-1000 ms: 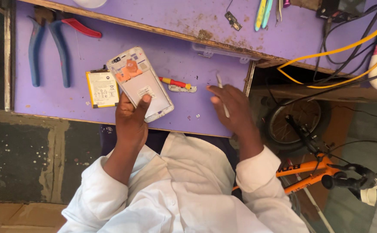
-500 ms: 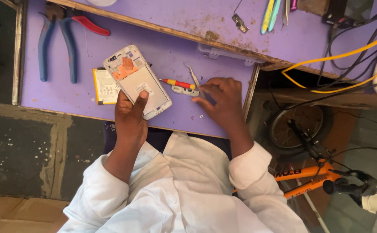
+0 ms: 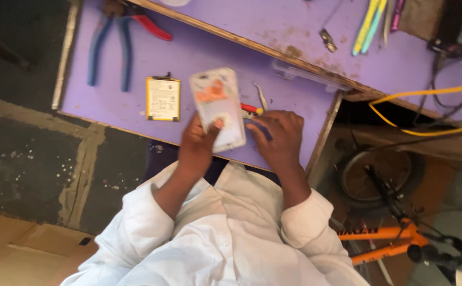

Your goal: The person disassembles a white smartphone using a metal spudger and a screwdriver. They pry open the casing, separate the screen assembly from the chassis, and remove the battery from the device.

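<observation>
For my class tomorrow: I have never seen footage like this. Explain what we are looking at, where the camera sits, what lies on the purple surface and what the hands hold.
There is no machine here. A person in a white shirt wears a camera on the head, so the single view looks straight down at their own two hands.

The left hand holds an opened phone, back cover off, tilted above the purple table. The right hand rests on the table beside the phone, at a small red-handled screwdriver; thin metal tweezers lie just beyond it. Whether the fingers actually grip the screwdriver is hard to tell.

Also on the table: a flat yellow battery left of the phone, and blue-handled pliers and red-handled pliers farther back. An orange bicycle stands on the floor to the right.
</observation>
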`<action>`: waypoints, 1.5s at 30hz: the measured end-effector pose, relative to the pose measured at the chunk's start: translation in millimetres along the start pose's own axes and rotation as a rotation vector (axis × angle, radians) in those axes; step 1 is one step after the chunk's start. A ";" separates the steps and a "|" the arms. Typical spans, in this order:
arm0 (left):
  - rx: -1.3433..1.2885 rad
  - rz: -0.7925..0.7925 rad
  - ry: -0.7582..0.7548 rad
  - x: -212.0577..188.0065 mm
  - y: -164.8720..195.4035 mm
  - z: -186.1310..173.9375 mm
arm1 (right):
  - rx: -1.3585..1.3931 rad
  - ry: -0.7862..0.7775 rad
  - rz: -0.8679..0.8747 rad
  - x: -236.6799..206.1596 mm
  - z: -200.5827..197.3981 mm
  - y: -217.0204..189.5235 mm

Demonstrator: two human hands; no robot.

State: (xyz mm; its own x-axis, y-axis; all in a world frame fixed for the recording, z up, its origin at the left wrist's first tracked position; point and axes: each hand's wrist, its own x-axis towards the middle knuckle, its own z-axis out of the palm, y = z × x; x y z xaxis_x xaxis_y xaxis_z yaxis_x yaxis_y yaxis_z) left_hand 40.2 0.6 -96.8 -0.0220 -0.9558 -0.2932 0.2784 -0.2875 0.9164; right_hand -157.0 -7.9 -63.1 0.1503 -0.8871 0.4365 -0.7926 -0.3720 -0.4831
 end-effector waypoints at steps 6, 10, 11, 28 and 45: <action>-0.149 0.011 -0.056 -2.5 5.8 0.4 | 0.141 0.159 0.123 10.4 -9.9 -16.6; -0.167 -0.027 -0.083 -0.7 17.4 -3.7 | 0.105 0.143 0.083 41.2 -34.1 -29.8; -0.165 -0.035 -0.095 -1.2 19.7 -4.5 | 0.109 0.159 0.057 52.6 -39.2 -32.5; -0.084 0.041 -0.094 1.0 32.6 -22.8 | 0.292 0.494 0.293 64.6 -38.8 6.9; -0.283 0.142 -0.037 -8.7 35.9 -48.0 | -0.032 -0.308 -0.019 74.6 -2.7 -40.0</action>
State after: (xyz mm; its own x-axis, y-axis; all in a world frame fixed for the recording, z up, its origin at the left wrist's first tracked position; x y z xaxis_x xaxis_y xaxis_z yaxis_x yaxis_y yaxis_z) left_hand 96.4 1.5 -74.5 0.0029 -0.9882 -0.1531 0.5373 -0.1275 0.8337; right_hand -115.7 -58.4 -9.2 0.3336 -0.9230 0.1918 -0.8054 -0.3848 -0.4509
